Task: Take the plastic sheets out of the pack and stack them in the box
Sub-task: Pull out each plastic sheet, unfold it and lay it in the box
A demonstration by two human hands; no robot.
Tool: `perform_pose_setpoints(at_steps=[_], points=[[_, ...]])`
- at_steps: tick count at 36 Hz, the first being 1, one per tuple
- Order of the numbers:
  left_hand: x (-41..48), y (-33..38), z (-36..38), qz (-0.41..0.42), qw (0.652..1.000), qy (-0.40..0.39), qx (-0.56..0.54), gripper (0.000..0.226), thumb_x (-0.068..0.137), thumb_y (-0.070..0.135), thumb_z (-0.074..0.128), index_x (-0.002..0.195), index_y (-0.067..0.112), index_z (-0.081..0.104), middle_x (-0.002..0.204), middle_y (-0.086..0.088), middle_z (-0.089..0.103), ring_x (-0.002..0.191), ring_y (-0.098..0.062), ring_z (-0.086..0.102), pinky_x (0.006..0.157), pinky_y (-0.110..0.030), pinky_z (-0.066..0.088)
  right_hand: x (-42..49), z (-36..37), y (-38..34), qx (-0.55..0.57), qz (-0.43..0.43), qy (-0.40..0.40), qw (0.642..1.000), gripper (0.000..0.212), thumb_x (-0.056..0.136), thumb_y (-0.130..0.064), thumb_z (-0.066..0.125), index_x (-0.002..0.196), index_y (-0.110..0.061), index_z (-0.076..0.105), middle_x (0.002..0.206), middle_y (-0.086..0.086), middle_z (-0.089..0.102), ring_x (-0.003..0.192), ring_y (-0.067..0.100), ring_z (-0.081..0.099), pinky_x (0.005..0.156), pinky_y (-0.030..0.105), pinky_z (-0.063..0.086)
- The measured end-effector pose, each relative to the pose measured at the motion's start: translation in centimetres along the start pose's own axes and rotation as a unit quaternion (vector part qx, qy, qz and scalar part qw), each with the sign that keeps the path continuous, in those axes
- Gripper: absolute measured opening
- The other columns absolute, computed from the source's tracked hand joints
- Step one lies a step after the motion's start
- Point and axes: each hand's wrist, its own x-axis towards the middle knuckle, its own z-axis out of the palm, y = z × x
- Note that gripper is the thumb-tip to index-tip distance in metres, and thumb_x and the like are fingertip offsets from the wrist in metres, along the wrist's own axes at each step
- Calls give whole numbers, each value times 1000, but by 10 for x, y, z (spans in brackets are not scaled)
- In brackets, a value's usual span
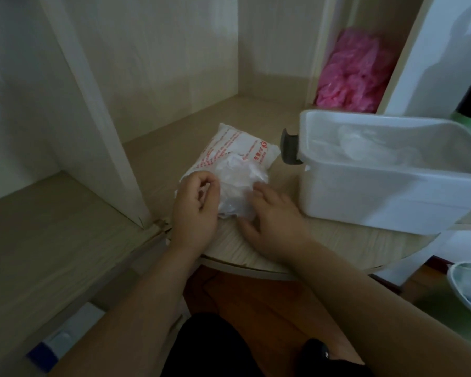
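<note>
Where the pale wooden shelf (324,240) curves to its rounded front edge, a white box (378,197) stands at the right, open at the top. A grey clip (289,149) sits on its left end. Inside lie clear stacked sheets (365,145), too pale to count. Near the box's left end, not touching it, the pack (237,144) lies flat on the shelf, a white bag with red print. A crumpled bunch of sheets (237,183) rests at its near end; whether part of the bunch is inside the pack cannot be told.

The left hand (196,197) has its fingers curled, thumb and fingertips pinching a fold of the film at the bunch's left side. The right hand (272,213) lies on the bunch's right side, fingers fairly straight and spread, gripping nothing.

The shelf belongs to a light wood-grain cupboard with upright dividers. In a narrow compartment behind the box is a heap of pink bags (356,74). Below the shelf edge shows a reddish wooden floor (256,308), with a white bin (457,284) at the lower right.
</note>
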Motion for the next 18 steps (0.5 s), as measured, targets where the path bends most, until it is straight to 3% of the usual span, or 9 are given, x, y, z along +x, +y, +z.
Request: perform_pose_setpoints(at_steps=[4,8,13,16,18], points=[[7,8,-5,-71,992,75,-72,16,99,21,48,88,32,52,93,10,59,75,10,55,60,-4,41,5,-1,-2,-50,7,-86,995,58,97,-55,23,149,-31,15,158,-4,14,142,23,19,112,42,14],[22,17,-13,-48,989,108,-86,24,98,14,48,85,33,51,87,15,57,68,16,52,61,-5,41,12,-4,-5,-50,22,-134,989,67,95,-58,29,151,-27,9,158,-2,11,142,24,17,113,45,10],[42,31,-15,-54,989,106,-88,22,98,17,49,85,34,51,89,12,59,73,7,56,61,-12,44,13,-33,-15,187,67,-51,979,56,95,-46,43,146,-26,30,152,1,31,137,22,31,114,48,22],[53,42,-19,-50,988,113,-89,21,97,18,51,85,35,52,92,8,62,84,-10,60,69,-26,51,14,-47,-23,160,41,13,986,36,97,-36,37,123,-22,57,130,4,54,121,23,46,103,40,33],[61,50,-22,-41,989,115,-87,19,97,19,51,85,34,53,93,3,64,87,-17,62,76,-37,53,18,-55,-28,152,38,27,987,34,98,-33,33,109,-20,63,111,4,62,102,22,53,95,38,38]])
